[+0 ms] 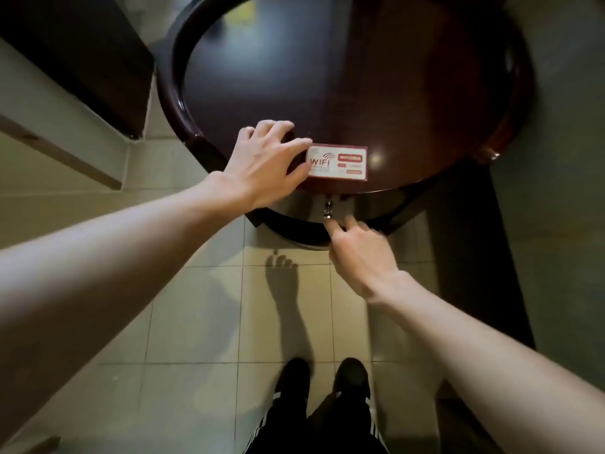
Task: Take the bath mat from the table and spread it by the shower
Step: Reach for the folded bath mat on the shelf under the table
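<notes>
While we stand at the round dark table [173, 93], its glossy top carries only a red-and-white WIFI card [339, 162], lying flat near the front edge. A dark cabinet [82, 54] sits left of the table, close to the rim. Pale floor tiles [183, 306] below, our black shoes [293, 375] at the bottom of the view. A small metal fitting [327, 209] hangs just under the table's front edge; key or knob, we can't tell.

Left hand [265, 162]: fingers spread wide, resting on the tabletop, fingertips touching the card's left end, gripping nothing. Right hand [360, 250]: below the table edge, index finger stretched out with its tip at the metal fitting, other fingers loose and blurred, holding nothing.

Bath mat: we can't tell where it lies from this view.
</notes>
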The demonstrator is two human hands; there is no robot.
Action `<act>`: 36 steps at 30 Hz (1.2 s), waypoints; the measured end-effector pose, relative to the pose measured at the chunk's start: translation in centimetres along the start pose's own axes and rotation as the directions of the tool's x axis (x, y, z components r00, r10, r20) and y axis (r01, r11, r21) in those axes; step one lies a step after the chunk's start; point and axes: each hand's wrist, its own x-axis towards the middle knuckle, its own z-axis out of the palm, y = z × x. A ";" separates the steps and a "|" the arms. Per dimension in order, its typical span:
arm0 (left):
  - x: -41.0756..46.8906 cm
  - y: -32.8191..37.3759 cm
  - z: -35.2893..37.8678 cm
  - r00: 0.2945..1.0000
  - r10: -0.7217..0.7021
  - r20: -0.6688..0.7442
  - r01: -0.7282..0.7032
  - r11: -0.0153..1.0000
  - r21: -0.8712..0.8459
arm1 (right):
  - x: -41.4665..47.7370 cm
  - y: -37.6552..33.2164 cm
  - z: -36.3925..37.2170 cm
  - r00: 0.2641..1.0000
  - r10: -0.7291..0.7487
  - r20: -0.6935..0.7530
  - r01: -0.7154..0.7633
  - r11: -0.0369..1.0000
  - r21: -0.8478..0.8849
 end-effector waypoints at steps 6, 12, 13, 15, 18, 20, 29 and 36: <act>0.3 -0.5 1.9 0.995 0.009 -0.096 -0.008 1.000 0.013 | 2.5 0.1 1.8 1.000 0.003 0.021 -0.004 0.999 0.034; 0.1 -0.6 2.3 0.995 0.002 -0.102 0.002 0.999 0.032 | 3.8 0.2 1.6 1.000 0.017 -0.020 -0.016 0.998 0.063; 0.1 -0.6 2.3 0.994 0.000 -0.106 0.004 0.999 0.032 | 3.9 0.1 1.6 1.000 0.021 -0.022 -0.019 0.997 0.069; 0.0 -0.6 2.3 0.995 -0.008 -0.104 0.011 1.000 0.026 | 4.0 0.0 1.6 0.999 0.030 -0.024 -0.028 0.996 0.082; 0.1 -0.6 2.3 0.996 -0.011 -0.086 0.013 1.000 0.028 | 3.7 0.0 1.8 0.999 0.034 -0.024 -0.032 0.995 0.095; 0.1 -0.6 2.2 0.997 -0.008 -0.082 0.010 1.000 0.028 | 3.5 -0.1 1.9 0.999 0.039 -0.030 -0.036 0.995 0.097; 0.1 -0.5 2.3 0.997 -0.024 -0.076 0.026 0.999 0.036 | -0.2 -1.1 2.6 0.999 -0.035 -0.015 0.036 0.997 0.072; 0.1 -0.2 2.5 0.996 -0.047 -0.073 0.051 0.997 0.053 | -4.5 -2.5 3.0 0.995 -0.092 0.032 0.088 0.990 0.107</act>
